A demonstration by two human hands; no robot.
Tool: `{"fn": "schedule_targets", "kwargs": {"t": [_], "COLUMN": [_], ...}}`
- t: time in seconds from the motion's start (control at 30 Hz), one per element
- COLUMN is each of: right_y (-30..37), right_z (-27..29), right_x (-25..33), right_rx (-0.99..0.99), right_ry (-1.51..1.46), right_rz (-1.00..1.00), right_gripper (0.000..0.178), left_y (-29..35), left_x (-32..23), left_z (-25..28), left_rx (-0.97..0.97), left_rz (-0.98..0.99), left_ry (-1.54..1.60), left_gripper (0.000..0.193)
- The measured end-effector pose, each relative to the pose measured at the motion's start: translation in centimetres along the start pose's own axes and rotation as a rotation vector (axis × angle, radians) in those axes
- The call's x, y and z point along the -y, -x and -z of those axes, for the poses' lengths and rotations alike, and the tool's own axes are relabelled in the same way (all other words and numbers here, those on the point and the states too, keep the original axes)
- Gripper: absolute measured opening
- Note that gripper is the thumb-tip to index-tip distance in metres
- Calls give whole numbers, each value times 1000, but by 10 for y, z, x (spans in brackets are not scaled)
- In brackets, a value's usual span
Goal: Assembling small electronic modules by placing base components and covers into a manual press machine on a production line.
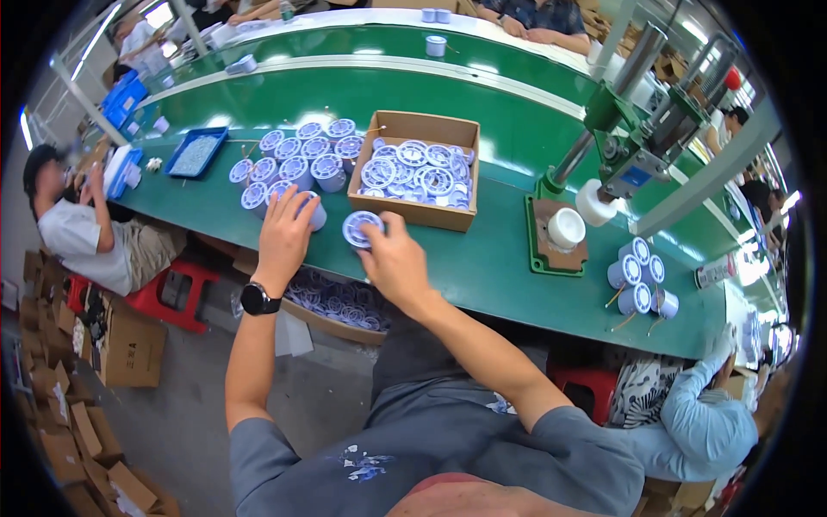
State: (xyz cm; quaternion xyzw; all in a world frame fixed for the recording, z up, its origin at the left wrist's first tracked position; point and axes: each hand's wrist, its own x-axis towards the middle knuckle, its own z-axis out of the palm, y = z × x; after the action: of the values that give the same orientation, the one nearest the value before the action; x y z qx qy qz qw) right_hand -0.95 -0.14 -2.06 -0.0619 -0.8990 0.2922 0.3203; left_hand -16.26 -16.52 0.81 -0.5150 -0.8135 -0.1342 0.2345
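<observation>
My right hand [398, 263] pinches a round, pale lavender slotted cap [356, 226] between thumb and fingers, just above the green bench. My left hand [287, 231], a dark watch on its wrist, reaches over the front of a cluster of lavender cylinders [293, 168] topped with similar slotted faces. Its fingers are stretched out, against or just above the nearest cylinder [317, 215], which they partly cover; firm contact cannot be made out. Beyond my right hand, an open cardboard box [424, 215] holds many loose slotted caps [412, 155].
A green hand press [620, 146] stands at right, a white round cup [566, 228] on its base. Several wired cylinders [636, 271] sit farther right. A blue tray [196, 153] of small pieces lies left. Below the bench edge is a box of parts [332, 306]. Seated co-workers flank me.
</observation>
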Motion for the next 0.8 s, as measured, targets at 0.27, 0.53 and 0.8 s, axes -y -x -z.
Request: {"fn": "schedule_targets", "kwargs": {"t": [0.27,0.53,0.8], "right_y": [97,89,69], "right_z": [136,158,177], "right_x": [-54,-69,-87], "right_rx": [-162,-138,55], "right_ry": [134,52,-145], "right_rz": [-249,-278,-126], "right_gripper": [37,43,48], "left_y": [1,-40,-59], "left_x": [-23,-176,-174], "left_z": [1,-5,-5], "left_rx": [-59,-30,114], "left_rz": [74,-18,-38], "left_ry": [108,517,701], "left_gripper": [64,67,55]}}
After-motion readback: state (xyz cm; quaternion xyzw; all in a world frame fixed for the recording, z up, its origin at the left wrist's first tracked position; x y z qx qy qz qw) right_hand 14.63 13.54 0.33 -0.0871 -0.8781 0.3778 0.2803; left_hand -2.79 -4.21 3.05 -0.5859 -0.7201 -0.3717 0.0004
